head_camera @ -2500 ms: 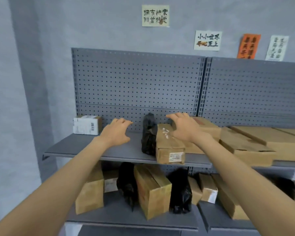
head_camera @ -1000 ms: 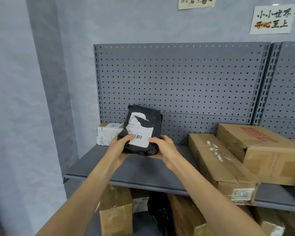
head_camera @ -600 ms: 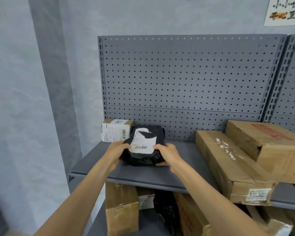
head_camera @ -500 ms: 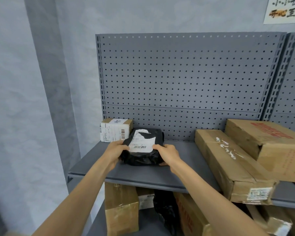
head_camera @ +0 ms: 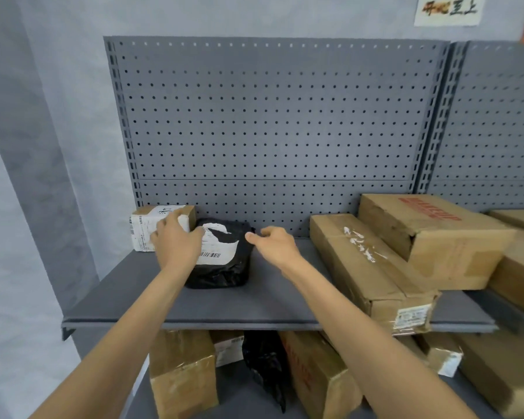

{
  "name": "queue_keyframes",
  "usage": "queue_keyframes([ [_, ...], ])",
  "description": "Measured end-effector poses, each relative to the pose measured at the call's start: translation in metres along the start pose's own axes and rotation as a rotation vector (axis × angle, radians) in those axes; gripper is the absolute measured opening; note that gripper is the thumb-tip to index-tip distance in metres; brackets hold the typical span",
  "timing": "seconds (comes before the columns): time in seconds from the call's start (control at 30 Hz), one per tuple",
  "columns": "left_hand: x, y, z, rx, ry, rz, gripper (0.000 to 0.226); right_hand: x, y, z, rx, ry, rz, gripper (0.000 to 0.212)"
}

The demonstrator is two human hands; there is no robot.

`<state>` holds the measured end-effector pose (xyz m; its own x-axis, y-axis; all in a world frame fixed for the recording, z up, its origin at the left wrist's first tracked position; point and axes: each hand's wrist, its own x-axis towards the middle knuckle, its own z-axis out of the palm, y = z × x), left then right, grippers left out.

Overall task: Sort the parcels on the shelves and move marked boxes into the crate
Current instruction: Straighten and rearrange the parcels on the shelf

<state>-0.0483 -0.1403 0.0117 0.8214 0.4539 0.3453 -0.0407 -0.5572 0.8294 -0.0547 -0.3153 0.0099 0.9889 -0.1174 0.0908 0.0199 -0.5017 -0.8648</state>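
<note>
**Ana:** Where's the black parcel [head_camera: 224,267] now?

**Ben:** Flat on the upper shelf [head_camera: 254,306], label up, near the back left. It sits right against the small box [head_camera: 144,228]. I can't tell if they actually touch.

**Ana:** And the hands?

**Ben:** Neither grips anything. The left hand [head_camera: 176,243] has its fingers spread against the front of the small box, its thumb side over the parcel's left edge. The right hand [head_camera: 274,244] hovers just right of the parcel, fingers loosely curled, empty.

**Ana:** So the small box is next?

**Ben:** I'd judge so. To do it well, get the left fingers round the box's right edge and bring the right hand across to the other side. Lift it straight up rather than dragging, since the parcel lies so close it would be shoved along.

**Ana:** Then read the label?

**Ben:** Yes, turn it to face you and look for a mark. The crate isn't in view, so find it before carrying anything. And mind the long carton [head_camera: 363,267] on the right, because its front end hangs over the shelf lip.
</note>
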Motion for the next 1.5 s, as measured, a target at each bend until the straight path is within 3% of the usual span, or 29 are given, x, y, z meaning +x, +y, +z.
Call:
queue_keyframes([
  [0.1, -0.019, 0.040, 0.023, -0.073, -0.121, 0.154, 0.049, 0.002, -0.004, -0.052, -0.081, 0.117, -0.048, 0.053],
  [0.23, -0.066, 0.081, 0.073, -0.176, -0.597, -0.004, 0.064, -0.012, 0.015, -0.119, -0.389, 0.244, -0.016, 0.035],
  [0.33, -0.104, 0.096, 0.109, -0.004, -0.914, -0.118, 0.081, -0.028, 0.042, -0.147, -0.661, 0.176, 0.036, 0.033],
  [0.43, -0.124, 0.106, 0.133, 0.028, -1.039, -0.163, 0.073, -0.038, 0.062, -0.158, -0.697, 0.093, 0.075, 0.039],
  [0.63, -0.136, 0.108, 0.144, -0.181, -0.985, -0.262, 0.064, -0.047, 0.075, -0.149, -0.614, 0.173, -0.004, 0.038],
  [0.8, -0.143, 0.103, 0.135, -0.414, -0.916, -0.322, 0.063, -0.050, 0.072, -0.151, -0.520, 0.134, -0.013, 0.041],
  [0.97, -0.142, 0.117, 0.112, -0.624, -0.822, -0.350, 0.044, -0.057, 0.059, -0.155, -0.354, 0.087, -0.085, 0.042],
  [1.07, -0.135, 0.130, 0.094, -0.588, -0.648, -0.229, 0.050, -0.060, 0.043, -0.159, -0.182, 0.066, -0.118, 0.044],
  [1.17, -0.130, 0.146, 0.073, -0.249, -0.417, 0.018, 0.068, -0.060, 0.018, -0.162, 0.101, 0.064, -0.086, 0.047],
  [1.3, -0.138, 0.161, 0.054, 0.073, -0.184, 0.380, 0.084, -0.056, -0.013, -0.157, 0.286, 0.031, -0.060, 0.078],
  [1.37, -0.139, 0.161, 0.050, 0.053, -0.205, 0.476, 0.099, -0.054, -0.018, -0.152, 0.383, 0.047, -0.049, 0.102],
  [1.4, -0.138, 0.160, 0.047, 0.021, -0.254, 0.482, 0.107, -0.053, -0.018, -0.150, 0.447, 0.052, -0.040, 0.104],
  [1.5, -0.130, 0.155, 0.037, -0.135, -0.481, 0.446, 0.115, -0.052, -0.010, -0.148, 0.619, 0.009, -0.025, 0.071],
])
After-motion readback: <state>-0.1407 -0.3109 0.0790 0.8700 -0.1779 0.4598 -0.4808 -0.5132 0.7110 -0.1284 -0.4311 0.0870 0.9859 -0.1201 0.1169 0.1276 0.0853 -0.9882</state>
